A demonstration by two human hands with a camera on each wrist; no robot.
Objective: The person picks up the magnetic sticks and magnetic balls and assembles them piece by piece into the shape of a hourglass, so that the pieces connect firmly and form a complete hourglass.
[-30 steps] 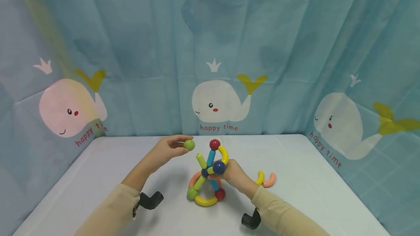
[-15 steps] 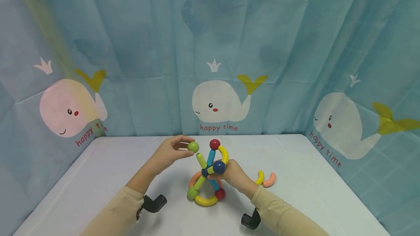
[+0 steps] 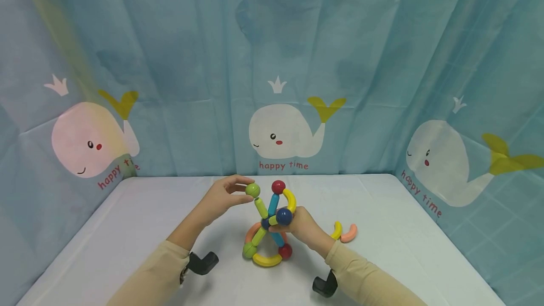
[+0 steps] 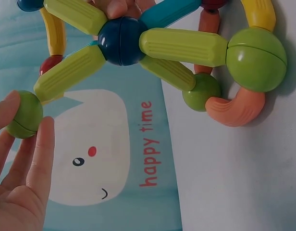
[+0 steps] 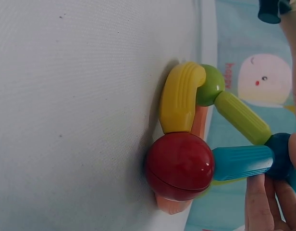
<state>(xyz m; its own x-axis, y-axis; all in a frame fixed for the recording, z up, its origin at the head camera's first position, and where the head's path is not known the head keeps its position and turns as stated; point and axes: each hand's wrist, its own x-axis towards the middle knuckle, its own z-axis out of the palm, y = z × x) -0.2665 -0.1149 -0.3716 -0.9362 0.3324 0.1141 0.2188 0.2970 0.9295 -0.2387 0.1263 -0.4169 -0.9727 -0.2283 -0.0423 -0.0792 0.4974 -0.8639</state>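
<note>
A magnetic stick-and-ball frame stands on the white table in the head view, with a dark blue ball (image 4: 121, 41) at its centre. Fingers and thumb of my left hand (image 3: 221, 199) pinch a light green ball (image 3: 252, 190), right at the tip of an upward-slanting green stick (image 3: 261, 208). My right hand (image 3: 301, 225) grips the frame around that central ball. Low on the frame, a red ball (image 5: 180, 166) and a green ball (image 3: 249, 250) are joined by a yellow curved stick (image 3: 267, 260). Another red ball (image 3: 278, 187) tops a blue stick, and a second dark blue ball (image 3: 284, 216) faces me.
A loose yellow curved stick (image 3: 337, 230) and an orange curved stick (image 3: 349, 233) lie on the table (image 3: 395, 259) beyond my right wrist. Behind the table hangs a blue curtain (image 3: 191, 84) printed with whales. Black camera mounts (image 3: 325, 285) jut from both wrists.
My left hand has carried the green ball rightward, from apart from the frame to the upper green stick's tip. The right hand and the frame have stayed in place.
</note>
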